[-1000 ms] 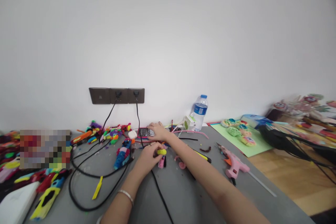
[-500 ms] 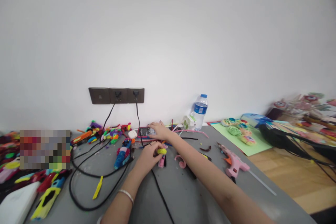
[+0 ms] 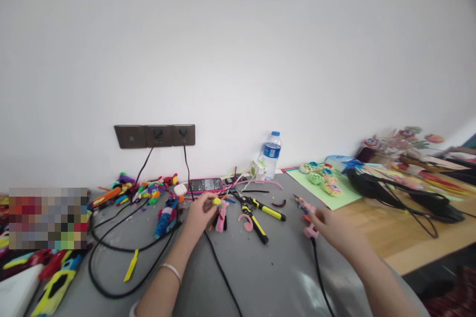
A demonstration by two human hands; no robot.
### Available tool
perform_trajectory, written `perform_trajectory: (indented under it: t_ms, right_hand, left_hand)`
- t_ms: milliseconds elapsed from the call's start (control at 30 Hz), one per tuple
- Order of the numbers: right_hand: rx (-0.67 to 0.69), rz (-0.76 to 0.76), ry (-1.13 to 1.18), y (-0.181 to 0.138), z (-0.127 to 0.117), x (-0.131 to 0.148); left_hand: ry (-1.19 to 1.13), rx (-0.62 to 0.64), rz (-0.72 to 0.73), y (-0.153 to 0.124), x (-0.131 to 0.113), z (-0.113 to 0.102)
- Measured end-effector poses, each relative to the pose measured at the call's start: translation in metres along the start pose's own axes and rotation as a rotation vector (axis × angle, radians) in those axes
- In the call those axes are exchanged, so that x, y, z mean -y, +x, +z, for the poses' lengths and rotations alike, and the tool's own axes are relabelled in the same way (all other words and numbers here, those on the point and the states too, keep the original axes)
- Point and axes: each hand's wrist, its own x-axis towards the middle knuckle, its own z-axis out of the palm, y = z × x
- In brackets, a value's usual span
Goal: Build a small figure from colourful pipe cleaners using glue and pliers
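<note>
In the head view, my left hand (image 3: pixel 203 209) is closed on a small pink, black and yellow pipe-cleaner figure (image 3: pixel 220 217), its fingertips by the yellow part at the top. My right hand (image 3: pixel 330 224) wraps over a pink hot glue gun (image 3: pixel 311 231) on the right of the grey table, with the nozzle facing up and left. A black cord runs down from the gun. Between the hands lie pliers with yellow and black handles (image 3: pixel 273 211) and a curled pink strip (image 3: pixel 246 223). A blue pipe-cleaner figure (image 3: pixel 163 220) lies left of my left hand.
A phone (image 3: pixel 206 184) and a water bottle (image 3: pixel 272 156) are by the wall. Black cable loops (image 3: pixel 107 243) cover the left side. Colourful pipe-cleaner pieces (image 3: pixel 148 190) lie behind them. Green paper (image 3: pixel 344 199) with pale flower shapes overlaps the wooden table (image 3: pixel 394 237).
My right hand has moved from the phone to the glue gun and taken hold of it. The pliers now show fully. My left hand stays at the small figure. The view has turned slightly right.
</note>
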Motion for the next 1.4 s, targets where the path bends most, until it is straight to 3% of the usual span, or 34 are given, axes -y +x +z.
perform_trajectory:
  t_ms: [100, 233, 433, 667, 1000, 1200, 1400]
  right_hand:
    - [0.15, 0.128, 0.021, -0.012, 0.018, -0.02]
    - [0.099, 0.144, 0.057, -0.017, 0.033, -0.014]
    - [0.235, 0.252, 0.18, -0.013, 0.025, -0.009]
    - [0.264, 0.303, 0.282, -0.01, 0.02, -0.007]
    - [0.217, 0.27, 0.323, -0.005, 0.026, -0.033]
    - [0.111, 0.233, 0.83, -0.025, 0.024, -0.037]
    - [0.04, 0.147, 1.386, -0.058, 0.031, 0.004]
  left_hand:
    - [0.04, 0.01, 0.027, -0.001, 0.002, 0.001]
    - [0.077, 0.034, 0.059, -0.003, 0.0, 0.001]
    - [0.112, 0.067, 0.115, -0.006, -0.004, 0.0]
    - [0.11, 0.076, 0.159, -0.005, 0.0, 0.002]
    - [0.114, 0.064, 0.156, -0.006, 0.0, -0.001]
    - [0.053, 0.001, 0.112, -0.004, 0.004, 0.0]
    - [-0.059, -0.071, 0.053, -0.004, 0.004, 0.0]
